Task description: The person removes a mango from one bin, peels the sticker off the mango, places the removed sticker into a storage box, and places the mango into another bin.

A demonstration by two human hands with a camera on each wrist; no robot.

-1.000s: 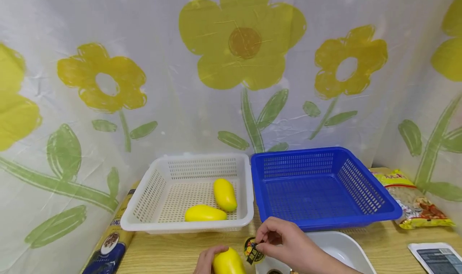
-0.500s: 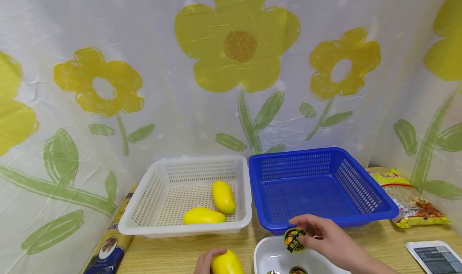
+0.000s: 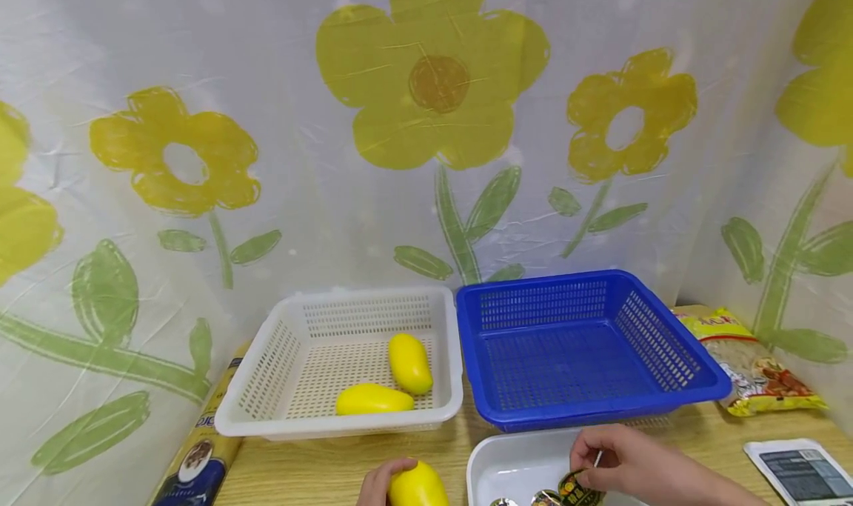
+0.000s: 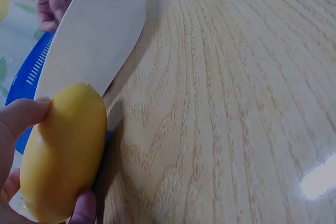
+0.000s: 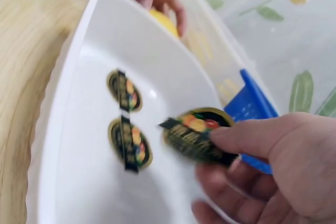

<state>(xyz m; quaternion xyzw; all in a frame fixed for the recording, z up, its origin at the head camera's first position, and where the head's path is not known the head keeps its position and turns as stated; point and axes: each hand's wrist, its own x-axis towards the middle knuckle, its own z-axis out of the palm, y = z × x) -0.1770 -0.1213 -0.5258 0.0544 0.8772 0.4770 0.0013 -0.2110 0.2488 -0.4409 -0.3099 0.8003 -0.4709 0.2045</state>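
Observation:
My left hand (image 3: 377,484) grips a yellow mango (image 3: 420,485), its fingers curled round the fruit just over the wooden table in the left wrist view. At the lower right, my right hand (image 3: 623,458) pinches a black and gold fruit sticker (image 5: 191,135) between thumb and fingers. That sticker is held over a white tray (image 3: 500,461), close to two similar stickers, an upper one (image 5: 124,90) and a lower one (image 5: 129,142), lying on its bottom. Two more mangoes, one lying sideways (image 3: 375,399) and one steeper (image 3: 409,363), rest in a white basket (image 3: 333,426).
Beside the white basket stands a blue basket (image 3: 600,410), behind the tray. Farther right are a yellow-ended food bag (image 3: 753,365) and a flat pouch (image 3: 803,467). A gold and blue packet (image 3: 200,454) lies at the left. A flowered curtain (image 3: 320,217) hangs behind.
The right hand has carried the sticker rightward from beside the mango, then lower over the white tray. The left hand keeps its hold on the mango.

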